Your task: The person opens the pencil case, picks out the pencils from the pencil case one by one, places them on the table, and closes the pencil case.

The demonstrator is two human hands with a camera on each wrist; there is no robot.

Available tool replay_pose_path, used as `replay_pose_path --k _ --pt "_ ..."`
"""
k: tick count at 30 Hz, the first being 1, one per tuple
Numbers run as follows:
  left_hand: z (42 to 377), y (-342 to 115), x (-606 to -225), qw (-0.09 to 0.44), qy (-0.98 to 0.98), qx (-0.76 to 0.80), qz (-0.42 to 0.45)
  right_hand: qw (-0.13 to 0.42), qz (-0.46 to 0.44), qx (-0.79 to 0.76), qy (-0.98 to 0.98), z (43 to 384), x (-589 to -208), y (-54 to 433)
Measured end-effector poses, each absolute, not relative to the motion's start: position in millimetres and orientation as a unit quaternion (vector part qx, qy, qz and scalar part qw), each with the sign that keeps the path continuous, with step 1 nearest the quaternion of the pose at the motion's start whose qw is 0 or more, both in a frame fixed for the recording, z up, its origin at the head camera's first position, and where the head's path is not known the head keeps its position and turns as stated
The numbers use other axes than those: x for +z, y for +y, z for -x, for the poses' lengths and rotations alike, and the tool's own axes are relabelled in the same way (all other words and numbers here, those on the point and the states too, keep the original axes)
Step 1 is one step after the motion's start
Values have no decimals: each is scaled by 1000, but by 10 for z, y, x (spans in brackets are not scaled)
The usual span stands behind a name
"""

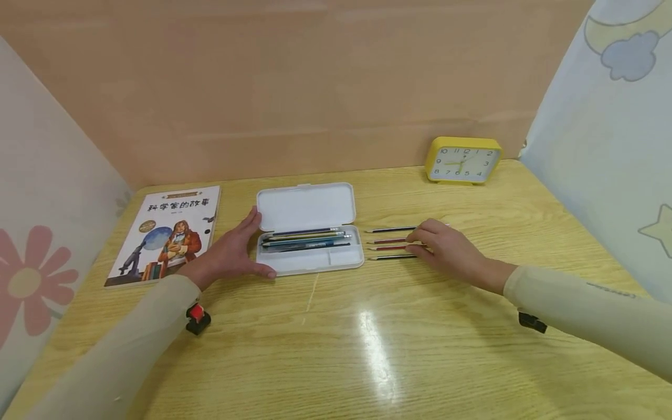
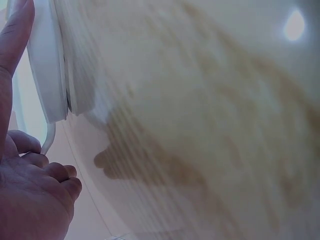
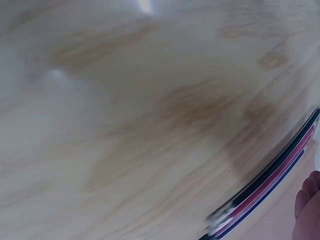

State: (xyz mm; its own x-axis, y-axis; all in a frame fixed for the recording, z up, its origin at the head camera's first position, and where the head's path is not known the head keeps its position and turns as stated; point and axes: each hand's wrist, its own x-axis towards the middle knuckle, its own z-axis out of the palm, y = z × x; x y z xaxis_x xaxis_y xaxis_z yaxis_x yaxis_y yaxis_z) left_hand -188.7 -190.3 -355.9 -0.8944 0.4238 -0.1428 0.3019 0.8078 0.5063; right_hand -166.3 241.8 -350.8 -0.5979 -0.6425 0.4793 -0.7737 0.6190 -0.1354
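A hand could pass over the broad stretch of table in front of the pencil case; to the case's left, the left hand and then a book stand in the way, to its right four pencils under the right hand, behind and rightward a clock

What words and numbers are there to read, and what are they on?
"科学家的故事": title on the book.
"1" to "12": around the face of the clock.
Too small to read: the line under the title, the book's banner and round badge, and the print on the right sleeve.
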Motion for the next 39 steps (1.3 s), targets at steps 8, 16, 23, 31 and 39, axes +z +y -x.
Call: replay_pose_path --k 8,16,23,31,39 --pt "1891 -1899 -3554 125 942 242 -194 173 -455 193 -852 1700 -3548 1949" --pt "1893 -1909 -3545 129 943 239 -194 131 -443 196 -865 1729 -3530 1628" --pt "1891 -1929 -3546 129 943 242 -190 94 -405 187 -890 1815 -3507 1427" --pt "1888 -1925 -3557 129 942 245 -191 87 -376 144 -911 1920 -3493 1288" --pt "1896 -1906 -3543 133 941 245 -193 89 -376 74 -919 1973 -3525 1228"
